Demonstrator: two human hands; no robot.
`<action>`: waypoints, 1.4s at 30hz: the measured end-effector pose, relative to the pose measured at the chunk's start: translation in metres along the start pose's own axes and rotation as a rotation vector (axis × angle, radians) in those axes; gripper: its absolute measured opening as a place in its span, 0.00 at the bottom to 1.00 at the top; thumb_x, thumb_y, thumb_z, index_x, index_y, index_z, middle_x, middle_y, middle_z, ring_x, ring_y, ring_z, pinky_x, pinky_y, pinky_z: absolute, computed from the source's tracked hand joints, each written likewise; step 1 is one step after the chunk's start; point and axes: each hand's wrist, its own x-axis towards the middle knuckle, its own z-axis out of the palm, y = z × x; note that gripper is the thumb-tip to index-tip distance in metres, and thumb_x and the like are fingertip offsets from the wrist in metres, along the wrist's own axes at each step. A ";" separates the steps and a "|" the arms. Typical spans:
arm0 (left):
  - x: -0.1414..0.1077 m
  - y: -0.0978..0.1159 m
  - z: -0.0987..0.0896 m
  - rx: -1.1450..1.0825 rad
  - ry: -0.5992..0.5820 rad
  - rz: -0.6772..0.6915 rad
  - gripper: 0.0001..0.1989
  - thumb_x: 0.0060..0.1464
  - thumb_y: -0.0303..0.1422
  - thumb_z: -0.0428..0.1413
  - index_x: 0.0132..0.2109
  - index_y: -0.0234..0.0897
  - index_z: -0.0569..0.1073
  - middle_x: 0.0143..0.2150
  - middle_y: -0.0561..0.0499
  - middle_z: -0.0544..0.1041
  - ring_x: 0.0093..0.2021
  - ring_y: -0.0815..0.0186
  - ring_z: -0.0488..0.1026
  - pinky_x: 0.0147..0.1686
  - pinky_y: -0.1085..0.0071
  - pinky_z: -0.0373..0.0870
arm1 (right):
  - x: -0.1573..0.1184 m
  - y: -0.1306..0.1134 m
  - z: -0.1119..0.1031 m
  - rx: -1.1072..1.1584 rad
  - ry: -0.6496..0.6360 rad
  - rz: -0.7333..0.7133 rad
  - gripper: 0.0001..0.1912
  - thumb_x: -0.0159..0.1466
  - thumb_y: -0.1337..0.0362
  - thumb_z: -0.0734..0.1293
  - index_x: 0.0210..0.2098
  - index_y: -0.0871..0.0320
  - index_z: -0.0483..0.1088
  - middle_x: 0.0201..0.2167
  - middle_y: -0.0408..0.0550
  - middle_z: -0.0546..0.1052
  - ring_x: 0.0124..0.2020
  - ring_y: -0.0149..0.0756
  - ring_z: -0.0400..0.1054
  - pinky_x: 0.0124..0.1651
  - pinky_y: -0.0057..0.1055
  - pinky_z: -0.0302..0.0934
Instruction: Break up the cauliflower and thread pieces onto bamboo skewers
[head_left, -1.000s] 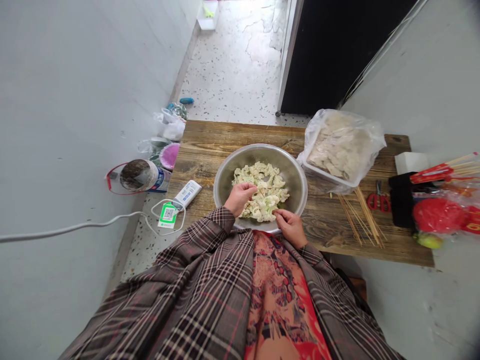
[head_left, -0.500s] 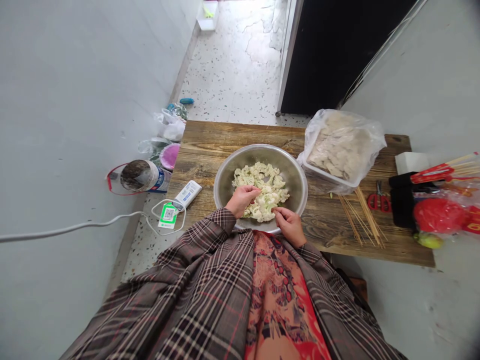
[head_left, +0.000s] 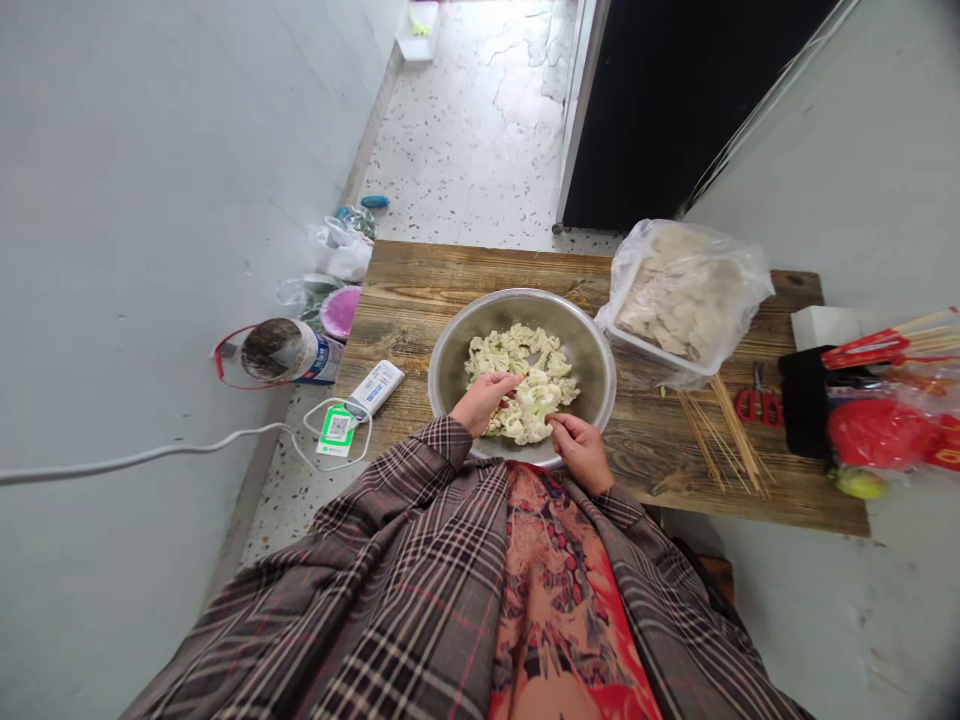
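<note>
cauliflower [head_left: 536,402], already in pieces, mostly loose in bowl [head_left: 595,345]; i see right hand [head_left: 583,452] pinching one, left hand [head_left: 480,403], grip unclear from here.

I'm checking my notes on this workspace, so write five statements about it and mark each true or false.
1. A round silver metal bowl holds pale cauliflower pieces. True.
2. Red-handled metal scissors lie to the right of the bowl. True.
3. The left hand is beside the scissors. False: it is over the bowl.
4. The right hand is at the bowl's near side. True.
5. Thin tan wooden sticks stand inside the bowl. False: they lie on the brown wooden table.
</note>
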 end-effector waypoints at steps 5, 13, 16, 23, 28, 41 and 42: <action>-0.001 0.000 0.000 0.029 0.002 0.023 0.13 0.44 0.39 0.61 0.30 0.31 0.75 0.28 0.50 0.71 0.28 0.72 0.64 0.25 0.76 0.58 | -0.001 -0.004 0.000 -0.012 0.011 -0.015 0.17 0.59 0.55 0.64 0.37 0.62 0.76 0.16 0.39 0.66 0.18 0.28 0.57 0.23 0.26 0.52; -0.004 0.003 -0.006 0.168 -0.050 0.231 0.14 0.44 0.34 0.61 0.40 0.32 0.77 0.24 0.54 0.69 0.25 0.73 0.61 0.26 0.75 0.57 | -0.002 -0.009 -0.002 -0.047 0.075 -0.016 0.18 0.60 0.54 0.64 0.39 0.63 0.75 0.16 0.39 0.66 0.19 0.28 0.58 0.24 0.26 0.53; -0.005 0.006 -0.005 0.409 0.046 0.464 0.09 0.45 0.29 0.59 0.36 0.34 0.78 0.25 0.53 0.69 0.26 0.72 0.62 0.30 0.74 0.59 | -0.003 -0.009 -0.004 -0.075 0.074 -0.022 0.18 0.60 0.54 0.63 0.38 0.62 0.75 0.16 0.39 0.66 0.19 0.29 0.59 0.24 0.26 0.54; 0.003 0.002 -0.006 0.604 0.075 0.466 0.06 0.46 0.28 0.57 0.34 0.33 0.77 0.23 0.54 0.72 0.24 0.73 0.62 0.27 0.75 0.59 | -0.005 -0.015 -0.003 -0.182 0.082 -0.080 0.18 0.62 0.54 0.63 0.39 0.62 0.76 0.18 0.41 0.68 0.19 0.29 0.60 0.24 0.26 0.55; 0.006 -0.004 -0.008 0.324 0.089 0.311 0.06 0.46 0.30 0.58 0.33 0.31 0.76 0.19 0.55 0.70 0.21 0.72 0.64 0.23 0.75 0.60 | -0.007 -0.015 -0.005 -0.255 0.071 -0.106 0.18 0.62 0.54 0.62 0.38 0.60 0.78 0.20 0.43 0.72 0.21 0.31 0.62 0.26 0.27 0.57; 0.004 0.001 -0.013 -0.326 -0.028 0.053 0.17 0.39 0.35 0.66 0.34 0.29 0.72 0.29 0.48 0.77 0.27 0.73 0.72 0.29 0.76 0.65 | -0.008 -0.017 -0.005 -0.232 0.060 -0.108 0.17 0.62 0.55 0.63 0.38 0.61 0.77 0.20 0.43 0.71 0.20 0.29 0.61 0.25 0.26 0.56; 0.004 0.002 -0.012 -0.318 -0.036 0.052 0.16 0.40 0.35 0.66 0.34 0.29 0.72 0.29 0.47 0.77 0.27 0.73 0.71 0.29 0.76 0.65 | -0.008 -0.017 -0.005 -0.236 0.060 -0.111 0.17 0.62 0.55 0.63 0.38 0.61 0.77 0.20 0.43 0.72 0.20 0.29 0.62 0.25 0.26 0.56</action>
